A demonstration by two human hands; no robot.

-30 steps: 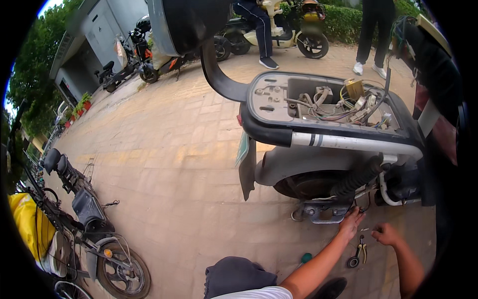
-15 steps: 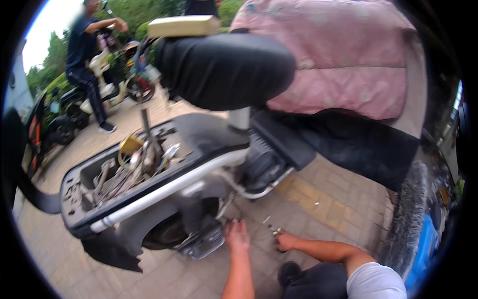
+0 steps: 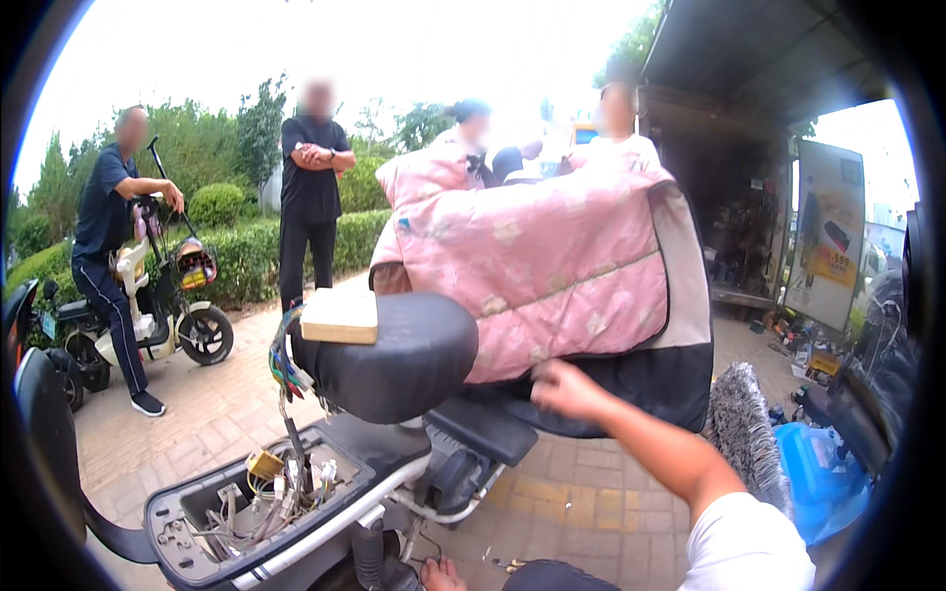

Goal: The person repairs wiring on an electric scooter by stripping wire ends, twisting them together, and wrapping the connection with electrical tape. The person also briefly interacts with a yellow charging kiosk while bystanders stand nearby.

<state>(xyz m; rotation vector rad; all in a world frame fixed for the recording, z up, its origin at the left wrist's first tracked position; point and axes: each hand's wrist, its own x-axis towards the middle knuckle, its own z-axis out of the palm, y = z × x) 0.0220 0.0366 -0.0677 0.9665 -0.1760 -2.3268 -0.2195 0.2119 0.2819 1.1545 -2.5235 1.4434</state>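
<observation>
The electric scooter [image 3: 389, 478] stands before me with its rear compartment [image 3: 182, 542] uncovered, showing loose wires, connectors and a yellow block-like part [image 3: 264, 464]. My right hand [image 3: 564, 390] is raised by the lower edge of the pink quilted wind cover [image 3: 537, 271]. Its fingers are loosely bent and somewhat blurred, and nothing shows in them. Low at the bottom edge, my left hand [image 3: 441, 575] is beside the scooter's lower frame, fingers apart. A small tool [image 3: 509, 565] with yellowish parts lies on the paving near my knee; its kind is unclear.
A pale block [image 3: 340, 315] rests on the black seat [image 3: 389, 369]. One person [image 3: 103, 217] sits on another scooter; another [image 3: 313, 187] stands with folded arms, and more people are behind the cover. A blue plastic container [image 3: 818, 483] and grey fluffy material [image 3: 744, 433] are at right.
My view has tilted up. My right hand has let go of the small tool and risen from the ground to the pink cover. My left hand remains low by the scooter.
</observation>
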